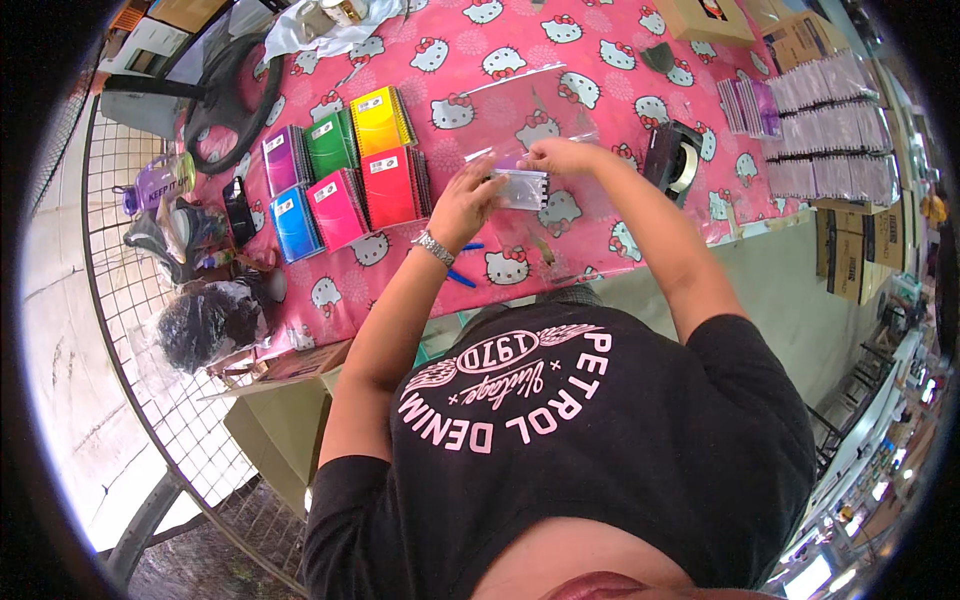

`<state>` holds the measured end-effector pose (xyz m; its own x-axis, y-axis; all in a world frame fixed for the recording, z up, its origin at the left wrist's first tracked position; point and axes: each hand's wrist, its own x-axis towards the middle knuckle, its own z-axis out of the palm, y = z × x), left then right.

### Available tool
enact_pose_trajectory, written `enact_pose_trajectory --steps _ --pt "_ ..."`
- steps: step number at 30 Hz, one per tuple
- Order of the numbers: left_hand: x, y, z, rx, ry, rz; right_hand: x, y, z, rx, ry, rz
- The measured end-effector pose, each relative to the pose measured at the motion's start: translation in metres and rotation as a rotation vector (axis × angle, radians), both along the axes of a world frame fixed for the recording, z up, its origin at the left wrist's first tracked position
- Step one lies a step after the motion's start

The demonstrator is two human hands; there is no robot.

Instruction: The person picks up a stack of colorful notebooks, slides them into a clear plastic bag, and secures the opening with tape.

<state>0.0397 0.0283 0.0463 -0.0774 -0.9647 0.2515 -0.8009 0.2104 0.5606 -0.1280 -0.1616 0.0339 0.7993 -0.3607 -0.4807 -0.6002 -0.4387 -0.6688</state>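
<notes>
Over the pink table cover, my two hands hold a small spiral-bound notebook in clear plastic. Its dark binding coils run down the right edge, and a purple strip shows at the top. My left hand, with a metal watch on the wrist, is closed on its left side. At its upper right corner, the fingers of my right hand pinch the plastic. Clear plastic lies flat beyond my hands. To the left, spiral notebooks in purple, green, yellow, blue, pink and red stand in two rows of stacks.
A black tape dispenser sits right of my hands. Plastic-wrapped notebooks are lined up at the far right. Near my left forearm lies a blue-handled tool. A phone, a purple bottle and a black ring are at the left.
</notes>
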Motion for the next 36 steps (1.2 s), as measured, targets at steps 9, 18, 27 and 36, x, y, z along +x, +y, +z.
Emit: enact_pose_trajectory --steps 9,18,27,36 --pt "-0.020 0.081 -0.017 0.879 0.768 0.428 0.023 0.093 0.088 -0.534 -0.256 0.155" --pt "-0.020 0.034 0.030 0.426 1.222 0.157 -0.059 0.103 0.041 -0.127 -0.322 -0.232" --pt "-0.013 0.021 0.030 0.393 0.946 0.060 -0.047 0.116 0.090 -0.204 -0.401 -0.384" --pt "0.035 0.013 0.021 0.594 1.361 0.199 -0.074 0.076 0.068 -0.113 -0.342 -0.249"
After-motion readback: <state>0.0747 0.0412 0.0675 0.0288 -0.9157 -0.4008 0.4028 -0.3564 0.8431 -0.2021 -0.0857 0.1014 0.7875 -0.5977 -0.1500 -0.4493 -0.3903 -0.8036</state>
